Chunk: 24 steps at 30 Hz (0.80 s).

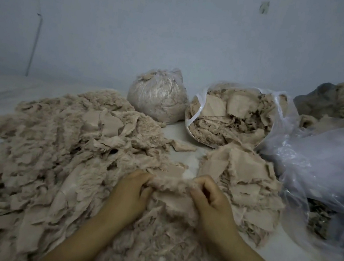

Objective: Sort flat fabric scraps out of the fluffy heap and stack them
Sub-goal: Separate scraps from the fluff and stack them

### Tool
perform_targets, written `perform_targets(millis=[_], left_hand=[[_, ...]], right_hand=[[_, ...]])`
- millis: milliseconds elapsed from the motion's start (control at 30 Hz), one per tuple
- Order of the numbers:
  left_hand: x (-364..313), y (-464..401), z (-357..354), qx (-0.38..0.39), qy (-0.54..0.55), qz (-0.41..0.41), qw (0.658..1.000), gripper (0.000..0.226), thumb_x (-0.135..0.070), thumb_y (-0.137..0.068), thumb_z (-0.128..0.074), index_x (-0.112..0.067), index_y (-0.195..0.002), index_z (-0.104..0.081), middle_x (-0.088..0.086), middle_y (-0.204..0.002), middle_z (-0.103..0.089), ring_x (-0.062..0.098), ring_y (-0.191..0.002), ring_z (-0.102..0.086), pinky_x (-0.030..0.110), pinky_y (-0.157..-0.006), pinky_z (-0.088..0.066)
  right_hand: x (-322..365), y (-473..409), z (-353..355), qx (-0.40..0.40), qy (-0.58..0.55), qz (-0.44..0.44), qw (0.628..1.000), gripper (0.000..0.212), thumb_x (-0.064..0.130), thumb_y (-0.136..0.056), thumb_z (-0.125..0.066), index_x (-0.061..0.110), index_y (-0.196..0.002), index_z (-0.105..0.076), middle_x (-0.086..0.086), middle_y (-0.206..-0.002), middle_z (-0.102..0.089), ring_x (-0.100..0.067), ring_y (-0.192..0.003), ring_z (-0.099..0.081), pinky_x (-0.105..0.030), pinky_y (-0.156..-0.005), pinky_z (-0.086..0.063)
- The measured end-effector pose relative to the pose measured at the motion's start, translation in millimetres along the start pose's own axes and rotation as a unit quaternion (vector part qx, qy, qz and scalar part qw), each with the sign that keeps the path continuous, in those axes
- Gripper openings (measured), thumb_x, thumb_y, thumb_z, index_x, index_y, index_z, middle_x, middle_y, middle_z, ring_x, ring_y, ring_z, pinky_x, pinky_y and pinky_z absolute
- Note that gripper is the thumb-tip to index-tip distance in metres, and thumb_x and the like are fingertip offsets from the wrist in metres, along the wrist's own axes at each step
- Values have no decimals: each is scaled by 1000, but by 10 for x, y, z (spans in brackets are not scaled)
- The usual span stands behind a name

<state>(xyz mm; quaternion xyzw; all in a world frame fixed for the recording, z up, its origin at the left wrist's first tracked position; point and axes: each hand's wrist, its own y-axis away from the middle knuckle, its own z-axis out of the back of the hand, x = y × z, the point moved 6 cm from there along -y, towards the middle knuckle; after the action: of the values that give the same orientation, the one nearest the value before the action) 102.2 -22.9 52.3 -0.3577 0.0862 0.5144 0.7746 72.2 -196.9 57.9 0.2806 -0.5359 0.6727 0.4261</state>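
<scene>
Both hands (134, 190) (211, 201) grip a scrap (171, 185) between heap (49, 156) and stack (246, 178).

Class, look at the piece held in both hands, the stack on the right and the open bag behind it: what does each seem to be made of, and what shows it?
Held piece: likely plush fake fur, matte beige; its edge is fuzzy.
Stack: seemingly thin woven or knit backing, smooth, with frayed edges.
Open bag: thin clear plastic film; it is glossy and crinkled, and its contents show through.

left hand (135, 186) curled, fingers pinching; right hand (211, 201) curled likewise; bare forearms converge from below
</scene>
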Motion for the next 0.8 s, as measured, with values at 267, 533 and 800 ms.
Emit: perform_targets(millis=[267,533,800], left_hand=[[-154,90,-58,-4,51,-30,998,32,-21,-97,-49,-12,-68,-57,-4,-62,-54,4,-61,-48,16,-56,-31],[-125,77,-61,-9,100,7,995,30,-20,-97,-48,-9,-72,-60,-1,-61,-55,11,-59,-49,24,-55,-34],[-48,62,-89,28,4,-31,999,28,-23,-99,-45,-10,-86,-65,-4,-83,-59,9,-79,-52,18,-70,-35]], right_hand=[[-265,-61,-121,51,-25,-111,992,9,20,-89,-65,27,-94,-61,15,-63,-59,1,-61,-53,-17,-60,-42],[-217,9,-122,52,38,-143,988,17,42,-89,-57,27,-92,-63,8,-88,-63,-4,-81,-57,-14,-70,-43],[-39,-3,28,-80,10,-66,995,24,10,-92,-56,12,-69,-53,13,-60,-51,1,-59,-45,-15,-58,-37]])
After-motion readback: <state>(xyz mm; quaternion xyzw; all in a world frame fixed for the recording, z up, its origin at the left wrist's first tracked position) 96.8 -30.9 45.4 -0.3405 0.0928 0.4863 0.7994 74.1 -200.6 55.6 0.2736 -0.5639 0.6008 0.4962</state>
